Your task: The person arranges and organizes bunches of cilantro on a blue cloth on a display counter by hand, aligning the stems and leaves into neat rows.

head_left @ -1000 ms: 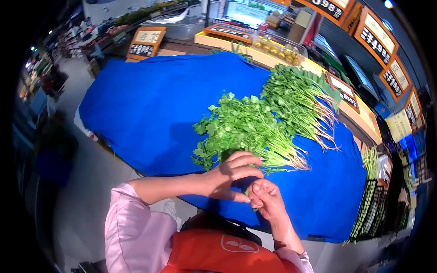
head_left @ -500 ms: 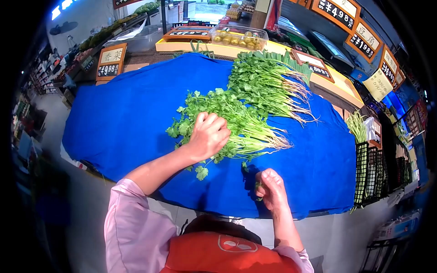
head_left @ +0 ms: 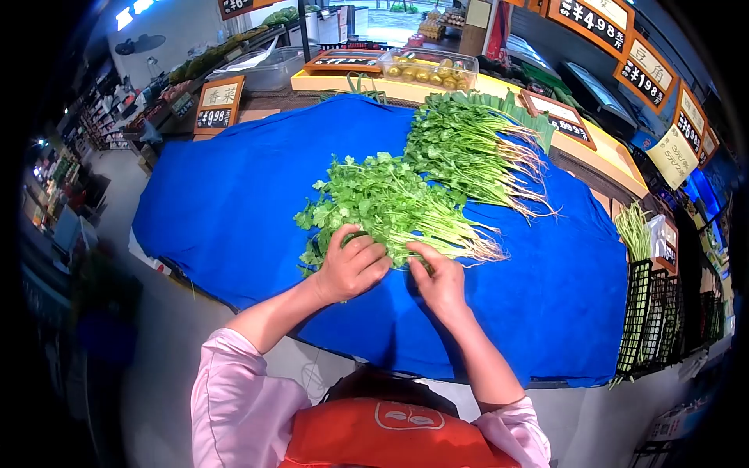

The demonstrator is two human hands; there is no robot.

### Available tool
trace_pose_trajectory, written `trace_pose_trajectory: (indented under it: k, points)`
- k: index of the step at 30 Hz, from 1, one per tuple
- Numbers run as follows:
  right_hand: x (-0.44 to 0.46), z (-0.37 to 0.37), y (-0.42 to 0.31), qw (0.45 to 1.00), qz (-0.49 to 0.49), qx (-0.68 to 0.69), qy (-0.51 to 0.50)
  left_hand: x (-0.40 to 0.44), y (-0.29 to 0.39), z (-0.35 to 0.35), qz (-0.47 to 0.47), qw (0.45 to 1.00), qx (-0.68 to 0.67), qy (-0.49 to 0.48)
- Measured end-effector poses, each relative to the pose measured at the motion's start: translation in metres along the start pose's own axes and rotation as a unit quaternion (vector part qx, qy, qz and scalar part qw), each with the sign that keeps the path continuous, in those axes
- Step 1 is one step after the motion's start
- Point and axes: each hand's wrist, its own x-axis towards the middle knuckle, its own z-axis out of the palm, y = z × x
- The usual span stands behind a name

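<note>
Your left hand point(head_left: 355, 267) curled at leafy side of near herb bunch point(head_left: 382, 199), right hand point(head_left: 438, 282) half-bent beside its stalk side; couldn't tell whether either gripped anything. Bunch lay loose on blue-draped surface point(head_left: 538, 312), work judged unfinished. Far herb bunch point(head_left: 468, 144) lay beyond, rightward, untouched.

"Where does the view look from?"
"The wearer's head, facing forward and down over the blue-covered tabletop point(head_left: 234, 203)."
"How near?"
"Close: the red garment point(head_left: 367, 437) shows at the bottom edge, while price signs point(head_left: 647, 72) tilt along the rounded, dark-cornered rim."
</note>
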Motion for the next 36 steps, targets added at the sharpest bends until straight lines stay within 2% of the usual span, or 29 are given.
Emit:
trace_pose_trajectory:
  k: [5,9,10,15,22,26,28,30,31,32,34,36]
  points:
    - [0.007,0.015,0.008,0.996,-0.076,0.005,0.036,-0.005,0.0,-0.002,-0.013,1.0,-0.007,-0.011]
    - [0.009,0.016,0.014,0.994,-0.089,0.036,0.046,0.009,-0.009,-0.011,-0.187,0.979,-0.083,0.008]
    - [0.009,0.016,0.015,0.994,-0.091,0.045,0.049,0.016,-0.012,-0.011,-0.197,0.976,-0.093,0.01]
    - [0.011,0.013,0.013,0.993,-0.074,0.083,0.04,0.03,-0.012,-0.003,-0.142,0.98,-0.107,-0.094]
    - [0.013,0.012,0.006,0.993,-0.061,0.094,0.032,0.036,-0.012,0.004,-0.128,0.978,-0.12,-0.116]
    - [0.016,0.016,0.002,0.984,0.024,0.172,0.036,0.03,-0.01,0.009,-0.147,0.98,-0.117,-0.067]
    - [0.015,0.015,-0.001,0.983,-0.015,0.173,0.067,0.032,-0.012,0.005,-0.19,0.973,-0.125,-0.049]
    - [0.014,0.011,-0.007,0.979,-0.054,0.173,0.093,0.031,-0.026,-0.003,-0.267,0.939,-0.215,-0.011]
    - [0.006,-0.004,-0.02,0.981,0.03,0.19,-0.002,0.034,-0.023,-0.01,-0.38,0.889,-0.254,0.042]
    - [-0.001,-0.003,-0.023,0.961,0.044,0.272,-0.027,0.033,-0.029,-0.015,-0.422,0.855,-0.284,0.1]
    - [-0.018,0.001,-0.026,0.896,0.072,0.431,-0.075,0.04,-0.023,-0.037,-0.399,0.888,-0.195,0.117]
    - [-0.035,-0.002,-0.03,0.819,0.166,0.531,-0.143,0.045,-0.005,-0.055,-0.274,0.942,-0.191,0.039]
